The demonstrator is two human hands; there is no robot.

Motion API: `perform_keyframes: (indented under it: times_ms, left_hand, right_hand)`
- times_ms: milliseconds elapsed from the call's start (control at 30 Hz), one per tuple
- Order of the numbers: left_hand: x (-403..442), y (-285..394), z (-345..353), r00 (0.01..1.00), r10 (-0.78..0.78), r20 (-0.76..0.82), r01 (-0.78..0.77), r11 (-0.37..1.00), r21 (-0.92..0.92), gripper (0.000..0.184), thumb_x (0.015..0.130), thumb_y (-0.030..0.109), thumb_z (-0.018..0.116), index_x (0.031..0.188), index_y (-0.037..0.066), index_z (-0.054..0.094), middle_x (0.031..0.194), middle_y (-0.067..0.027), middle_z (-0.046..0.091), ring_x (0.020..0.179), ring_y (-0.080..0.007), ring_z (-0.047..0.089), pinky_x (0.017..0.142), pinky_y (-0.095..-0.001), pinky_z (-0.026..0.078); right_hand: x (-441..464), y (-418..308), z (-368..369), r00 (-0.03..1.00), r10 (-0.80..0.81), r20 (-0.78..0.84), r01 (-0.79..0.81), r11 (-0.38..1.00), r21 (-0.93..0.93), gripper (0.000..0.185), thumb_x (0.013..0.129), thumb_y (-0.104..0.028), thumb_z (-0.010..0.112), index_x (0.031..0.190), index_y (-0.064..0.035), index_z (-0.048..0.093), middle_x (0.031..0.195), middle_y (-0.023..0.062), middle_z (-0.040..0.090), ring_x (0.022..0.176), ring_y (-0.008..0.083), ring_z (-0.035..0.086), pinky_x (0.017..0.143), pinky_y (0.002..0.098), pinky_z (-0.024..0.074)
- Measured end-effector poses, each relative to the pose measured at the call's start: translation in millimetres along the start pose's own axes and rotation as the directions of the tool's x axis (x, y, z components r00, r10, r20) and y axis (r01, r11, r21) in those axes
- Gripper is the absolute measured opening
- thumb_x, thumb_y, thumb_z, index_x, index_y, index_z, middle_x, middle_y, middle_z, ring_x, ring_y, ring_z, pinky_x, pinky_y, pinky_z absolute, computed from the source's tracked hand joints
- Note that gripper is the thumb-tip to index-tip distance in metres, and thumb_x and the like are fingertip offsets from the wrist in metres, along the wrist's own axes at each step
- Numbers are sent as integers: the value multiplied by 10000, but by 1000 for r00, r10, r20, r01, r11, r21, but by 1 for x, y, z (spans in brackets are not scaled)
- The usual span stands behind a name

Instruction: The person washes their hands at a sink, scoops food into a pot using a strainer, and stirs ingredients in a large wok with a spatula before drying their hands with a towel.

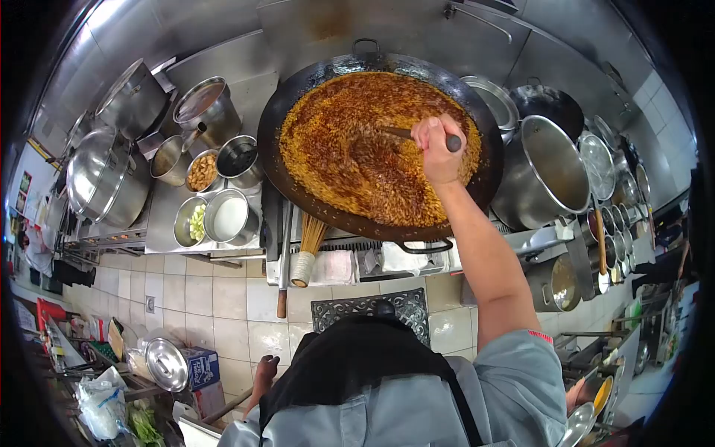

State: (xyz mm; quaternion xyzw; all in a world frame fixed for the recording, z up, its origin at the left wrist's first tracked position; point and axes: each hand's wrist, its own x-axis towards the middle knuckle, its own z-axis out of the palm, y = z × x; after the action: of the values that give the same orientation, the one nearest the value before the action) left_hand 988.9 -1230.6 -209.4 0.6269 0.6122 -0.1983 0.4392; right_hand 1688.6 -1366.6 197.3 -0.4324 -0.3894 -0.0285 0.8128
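Note:
My right hand is wrapped round the dark handle end of a long-handled stirring tool. The tool's shaft slants down to the left, and its head is hidden in the food. A large black wok holds a wide mass of orange-brown, grainy food, darker and glossy in the middle and blurred by motion near the tool. Low beside my body hangs my left hand, away from the wok. Small and shadowed, it does not show its fingers clearly.
Left of the wok stand a bowl of browned chunks, chopped green pieces, a pot of white contents and a steamer. A bamboo brush hangs in front. A big stockpot sits right. A floor mat lies below.

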Motion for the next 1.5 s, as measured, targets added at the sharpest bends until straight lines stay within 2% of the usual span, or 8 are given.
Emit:
perform_keyframes:
  times_ms: [167,300,333,467,733,1100,1233,1500]
  left_hand:
    - [-48,36,17,990,35,-134,-45,996,-73,614,924,368,713,1344,-64,595,1248,-297,680,1186,-378,663,995,-427,522]
    - [-41,30,25,1000,24,15,-22,994,-109,647,918,395,706,1333,-86,590,1192,-295,698,1137,-375,678,973,-425,529]
    - [-22,-2,36,949,310,50,-314,927,206,675,917,404,690,1336,-113,574,1184,-291,704,1118,-370,685,969,-421,530]
    - [-34,2,46,995,2,-98,-14,992,-124,594,921,384,671,1277,-89,630,1166,-242,728,1079,-346,701,948,-405,533]
    - [-41,-4,24,993,117,-2,-116,987,-109,494,941,368,651,1172,-68,676,986,-198,744,910,-269,697,835,-411,536]
    - [-12,-48,31,964,223,-146,-237,968,-87,492,975,352,641,1224,-72,656,1085,-226,740,995,-311,708,869,-428,537]
    - [-6,-54,10,969,229,95,-228,973,-17,421,967,336,640,1070,-66,710,959,-221,748,889,-310,710,810,-447,530]
    - [-1,-54,2,975,213,68,-217,973,71,349,899,300,632,939,-41,694,856,-235,703,823,-334,687,767,-453,520]
  right_hand:
    - [34,46,7,995,-56,80,78,950,-304,306,1009,-82,572,727,-31,465,669,17,502,632,114,473,583,311,404]
    - [42,53,17,942,-194,272,292,875,-387,227,945,-78,655,745,-6,574,681,42,520,611,135,486,564,322,408]
    - [43,55,18,930,-202,306,316,865,-389,236,941,-78,658,735,-10,566,671,60,522,596,159,496,556,338,413]
    - [49,55,14,891,-193,410,371,831,-416,242,923,-74,671,726,-19,543,653,130,525,549,265,516,539,388,431]
    - [54,12,-23,881,-147,450,400,739,-543,263,921,-104,684,740,-20,513,677,149,522,576,309,540,561,421,455]
    - [-8,-110,-56,942,-100,321,299,686,-664,247,939,-61,669,745,11,533,662,98,467,617,176,451,592,338,407]
    - [-29,-141,-70,965,-70,252,219,746,-629,313,1010,-64,590,718,-47,476,660,-15,464,626,86,442,582,284,378]
    - [-54,-249,-32,1000,-5,-3,4,974,-228,339,1016,-128,584,712,-94,436,595,4,399,541,118,394,576,334,385]
